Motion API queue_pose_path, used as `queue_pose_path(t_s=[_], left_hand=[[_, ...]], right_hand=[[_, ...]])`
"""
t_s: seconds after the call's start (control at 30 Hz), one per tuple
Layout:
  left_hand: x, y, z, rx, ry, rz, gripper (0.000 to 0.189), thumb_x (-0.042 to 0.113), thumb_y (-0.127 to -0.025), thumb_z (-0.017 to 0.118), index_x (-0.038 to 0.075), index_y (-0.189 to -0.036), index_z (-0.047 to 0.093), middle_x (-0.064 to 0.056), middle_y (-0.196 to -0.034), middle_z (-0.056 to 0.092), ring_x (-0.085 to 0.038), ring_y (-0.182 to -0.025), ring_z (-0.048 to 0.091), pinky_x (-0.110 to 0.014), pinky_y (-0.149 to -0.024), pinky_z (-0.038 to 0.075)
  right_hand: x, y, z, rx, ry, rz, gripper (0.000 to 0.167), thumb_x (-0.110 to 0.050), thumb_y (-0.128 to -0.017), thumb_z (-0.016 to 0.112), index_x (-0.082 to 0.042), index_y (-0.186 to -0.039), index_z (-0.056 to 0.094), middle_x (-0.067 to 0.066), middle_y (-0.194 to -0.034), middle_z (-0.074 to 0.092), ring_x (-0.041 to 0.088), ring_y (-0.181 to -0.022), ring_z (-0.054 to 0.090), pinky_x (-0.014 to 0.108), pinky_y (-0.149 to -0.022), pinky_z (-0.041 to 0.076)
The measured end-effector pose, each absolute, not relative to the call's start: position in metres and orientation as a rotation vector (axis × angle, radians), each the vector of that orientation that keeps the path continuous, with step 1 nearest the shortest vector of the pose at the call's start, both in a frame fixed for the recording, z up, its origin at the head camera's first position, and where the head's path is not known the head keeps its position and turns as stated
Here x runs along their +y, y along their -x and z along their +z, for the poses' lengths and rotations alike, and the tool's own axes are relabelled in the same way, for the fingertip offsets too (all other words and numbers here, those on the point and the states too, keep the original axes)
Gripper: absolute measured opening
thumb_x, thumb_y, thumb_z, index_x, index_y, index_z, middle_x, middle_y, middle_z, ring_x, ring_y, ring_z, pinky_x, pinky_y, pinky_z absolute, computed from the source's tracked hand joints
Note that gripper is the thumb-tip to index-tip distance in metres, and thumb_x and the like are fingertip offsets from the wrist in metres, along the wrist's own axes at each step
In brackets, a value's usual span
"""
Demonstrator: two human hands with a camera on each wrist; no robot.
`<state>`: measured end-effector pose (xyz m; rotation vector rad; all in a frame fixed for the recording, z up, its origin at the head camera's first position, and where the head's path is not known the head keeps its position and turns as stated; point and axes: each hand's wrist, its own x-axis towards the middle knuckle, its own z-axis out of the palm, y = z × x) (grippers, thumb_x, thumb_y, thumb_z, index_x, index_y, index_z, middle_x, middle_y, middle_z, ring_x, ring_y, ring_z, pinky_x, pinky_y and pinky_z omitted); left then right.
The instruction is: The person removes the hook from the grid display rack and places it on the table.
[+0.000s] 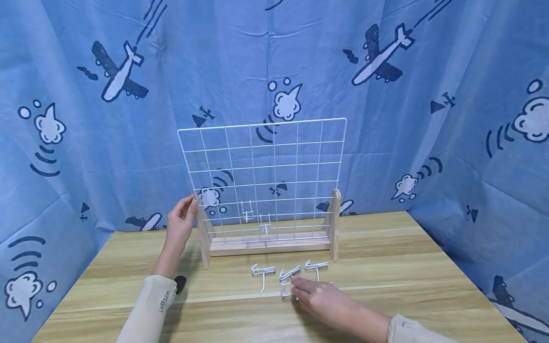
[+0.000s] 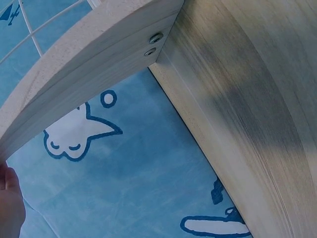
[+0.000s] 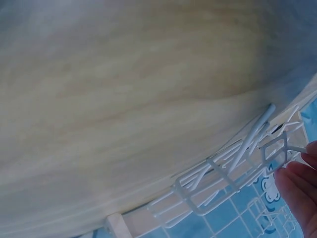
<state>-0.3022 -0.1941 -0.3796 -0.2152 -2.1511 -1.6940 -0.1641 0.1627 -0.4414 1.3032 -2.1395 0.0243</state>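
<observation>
A white wire grid panel [image 1: 274, 146] stands upright in a wooden stand [image 1: 270, 246]. My left hand [image 1: 180, 219] holds the top of the stand's left wooden side [image 1: 203, 238], fingers and thumb about its edge; the left wrist view catches just part of that hand [image 2: 11, 203]. Two white hooks [image 1: 248, 213] hang low on the grid. Down in front of the stand, my right hand [image 1: 319, 297] pinches a white wire hook [image 3: 286, 141] by its prong. Beside it on the table lie other white hooks, one at the left [image 1: 263, 271] and one at the right [image 1: 316, 264].
The wood-grain table [image 1: 386, 267] runs back to a blue curtain [image 1: 309, 57] printed with planes and clouds, which also closes both sides. A small black object [image 1: 180, 284] lies partly hidden by the left sleeve.
</observation>
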Motion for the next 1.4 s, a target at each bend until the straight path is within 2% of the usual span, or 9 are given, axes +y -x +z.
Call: queue_pose_path(t_s=[0.17, 0.37, 0.63, 0.73, 0.8, 0.9, 1.07, 1.2, 1.4], left_hand=[[-0.1938, 0.3035, -0.3829, -2.122, 0.239, -1.653, 0.048, 0.036, -0.100, 0.050, 0.003, -0.134, 0.052, -0.017, -0.132, 0.055, -0.024, -0.123, 0.051, -0.025, -0.104, 0.042], [-0.1938, 0.3015, -0.3814, -2.140, 0.228, -1.672, 0.047, 0.036, -0.100, 0.049, 0.005, -0.136, 0.051, -0.014, -0.134, 0.054, -0.023, -0.126, 0.048, -0.029, -0.107, 0.040], [-0.1938, 0.3011, -0.3793, -2.162, 0.200, -1.699, 0.044, 0.031, -0.101, 0.049, 0.005, -0.136, 0.051, -0.012, -0.135, 0.054, -0.015, -0.122, 0.049, -0.019, -0.103, 0.040], [-0.1935, 0.3008, -0.3793, -2.159, 0.203, -1.692, 0.044, 0.032, -0.101, 0.049, 0.005, -0.136, 0.051, -0.012, -0.134, 0.054, -0.014, -0.120, 0.050, -0.018, -0.102, 0.041], [-0.1937, 0.3012, -0.3799, -2.161, 0.207, -1.685, 0.046, 0.033, -0.101, 0.049, 0.004, -0.136, 0.051, -0.013, -0.134, 0.054, -0.015, -0.122, 0.050, -0.018, -0.102, 0.041], [-0.1941, 0.3027, -0.3808, -2.163, 0.207, -1.673, 0.047, 0.034, -0.101, 0.048, 0.004, -0.136, 0.051, -0.014, -0.134, 0.054, -0.018, -0.123, 0.050, -0.019, -0.103, 0.041], [-0.1943, 0.3029, -0.3802, -2.148, 0.206, -1.682, 0.046, 0.034, -0.100, 0.050, 0.005, -0.136, 0.052, -0.011, -0.132, 0.056, -0.011, -0.118, 0.051, -0.015, -0.100, 0.041], [-0.1947, 0.3023, -0.3801, -2.136, 0.220, -1.701, 0.044, 0.032, -0.100, 0.051, 0.005, -0.135, 0.052, -0.010, -0.132, 0.055, -0.004, -0.114, 0.051, -0.011, -0.096, 0.042], [-0.1951, 0.3032, -0.3805, -2.138, 0.218, -1.700, 0.044, 0.031, -0.100, 0.051, 0.005, -0.135, 0.052, -0.012, -0.132, 0.055, -0.006, -0.114, 0.052, -0.012, -0.096, 0.042]], right_hand=[[0.1618, 0.1604, -0.4402, -2.195, -1.322, 0.003, 0.034, -0.012, -0.071, 0.081, -0.003, -0.102, 0.072, 0.014, -0.107, 0.070, 0.021, -0.095, 0.069, 0.025, -0.078, 0.057], [0.1609, 0.1592, -0.4418, -2.229, -1.327, -0.046, 0.031, -0.013, -0.074, 0.080, -0.003, -0.102, 0.072, 0.014, -0.107, 0.070, 0.020, -0.094, 0.069, 0.024, -0.076, 0.057], [0.1626, 0.1587, -0.4445, -2.193, -1.342, -0.122, 0.030, -0.014, -0.076, 0.079, -0.003, -0.103, 0.072, 0.014, -0.108, 0.070, 0.020, -0.095, 0.069, 0.023, -0.076, 0.057], [0.1644, 0.1572, -0.4447, -2.171, -1.364, -0.220, 0.019, -0.013, -0.094, 0.060, -0.003, -0.107, 0.071, 0.014, -0.112, 0.069, 0.020, -0.099, 0.067, 0.025, -0.078, 0.057], [0.1651, 0.1564, -0.4450, -2.137, -1.376, -0.287, 0.032, -0.013, -0.103, 0.040, -0.003, -0.108, 0.070, 0.013, -0.113, 0.068, 0.020, -0.101, 0.067, 0.025, -0.080, 0.056], [0.1645, 0.1565, -0.4463, -2.079, -1.382, -0.336, 0.055, -0.015, -0.106, 0.016, -0.003, -0.109, 0.070, 0.014, -0.113, 0.068, 0.021, -0.101, 0.067, 0.027, -0.082, 0.056], [0.1625, 0.1579, -0.4465, -2.017, -1.386, -0.418, 0.055, -0.017, -0.106, 0.018, -0.003, -0.108, 0.071, 0.015, -0.114, 0.067, 0.024, -0.104, 0.065, 0.029, -0.088, 0.054], [0.1613, 0.1590, -0.4458, -2.026, -1.387, -0.442, 0.049, -0.020, -0.106, 0.025, -0.004, -0.110, 0.071, 0.015, -0.115, 0.067, 0.025, -0.107, 0.064, 0.030, -0.092, 0.052], [0.1588, 0.1592, -0.4460, -2.102, -1.366, -0.377, 0.039, -0.026, -0.104, 0.039, -0.004, -0.112, 0.071, 0.016, -0.118, 0.066, 0.025, -0.108, 0.064, 0.031, -0.093, 0.052]])
